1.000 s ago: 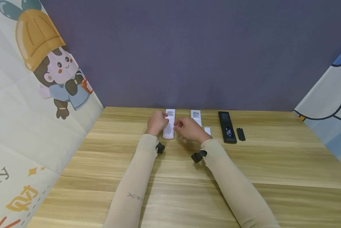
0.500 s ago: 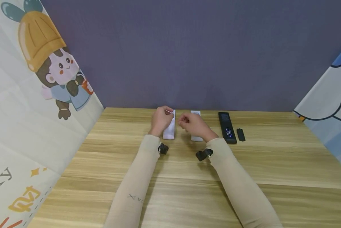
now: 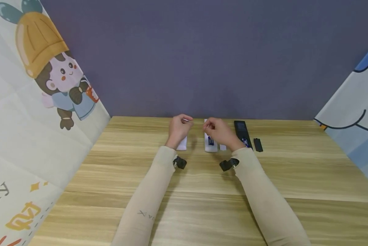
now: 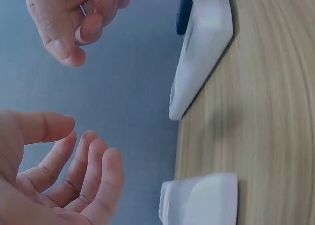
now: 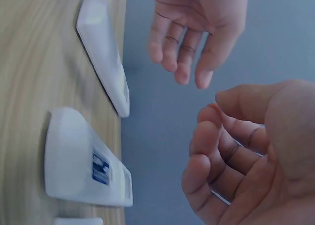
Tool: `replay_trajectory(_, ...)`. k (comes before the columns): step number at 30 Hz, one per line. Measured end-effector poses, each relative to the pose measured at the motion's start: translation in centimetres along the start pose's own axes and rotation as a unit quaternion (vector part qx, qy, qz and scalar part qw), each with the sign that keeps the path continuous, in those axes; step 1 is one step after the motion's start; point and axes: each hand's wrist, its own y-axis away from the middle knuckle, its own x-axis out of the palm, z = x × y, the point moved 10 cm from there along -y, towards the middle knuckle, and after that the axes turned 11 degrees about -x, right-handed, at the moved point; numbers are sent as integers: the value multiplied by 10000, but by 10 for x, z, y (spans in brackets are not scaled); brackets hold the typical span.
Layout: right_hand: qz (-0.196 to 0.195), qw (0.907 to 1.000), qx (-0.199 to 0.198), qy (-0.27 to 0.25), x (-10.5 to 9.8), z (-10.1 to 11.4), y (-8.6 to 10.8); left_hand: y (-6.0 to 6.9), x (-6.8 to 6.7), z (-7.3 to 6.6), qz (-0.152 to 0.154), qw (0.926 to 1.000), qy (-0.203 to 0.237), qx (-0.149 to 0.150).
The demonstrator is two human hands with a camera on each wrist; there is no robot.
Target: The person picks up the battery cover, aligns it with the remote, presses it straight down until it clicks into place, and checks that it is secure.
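My left hand (image 3: 179, 130) hovers over the left white remote control (image 3: 182, 144), which lies back side up and is partly hidden by it. In the left wrist view, its fingers curve loosely with nothing between them. Above the middle white remote control (image 3: 210, 148), my right hand (image 3: 221, 132) hangs with thumb and index finger close together; I see nothing held there in the right wrist view. The middle remote's compartment is uncovered, showing blue batteries (image 5: 100, 168). Beside it lies a white battery cover (image 3: 222, 147), partly behind the right hand.
A black remote control (image 3: 241, 129) with batteries showing lies to the right, partly hidden by my right wrist. Its black battery cover (image 3: 258, 145) is beside it. A dark grey panel (image 3: 184, 61) rises behind the wooden table (image 3: 199, 212).
Both hands have lifted off the left white remote. The right hand has moved right, towards the middle remote, uncovering its batteries to view; the left hand has shifted slightly right.
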Motion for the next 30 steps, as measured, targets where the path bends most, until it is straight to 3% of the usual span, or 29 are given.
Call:
replay_trajectory(5, -19, 9998, 140, 106, -14, -7, 1, 1, 11, 3, 280, 9976, 593, -208)
replay_trajectory(12, -96, 9981, 244, 555, -30, -16, 2, 4, 28, 4, 703, 9884, 1247, -502)
replay_trajectory(25, 153, 9928, 430, 1104, -41, -37, 3, 7, 46, 4, 909, 9836, 1454, -562)
replay_trajectory(30, 230, 9907, 531, 1234, -42, -42, 4, 10, 55, 7, 961, 9876, 1108, -561)
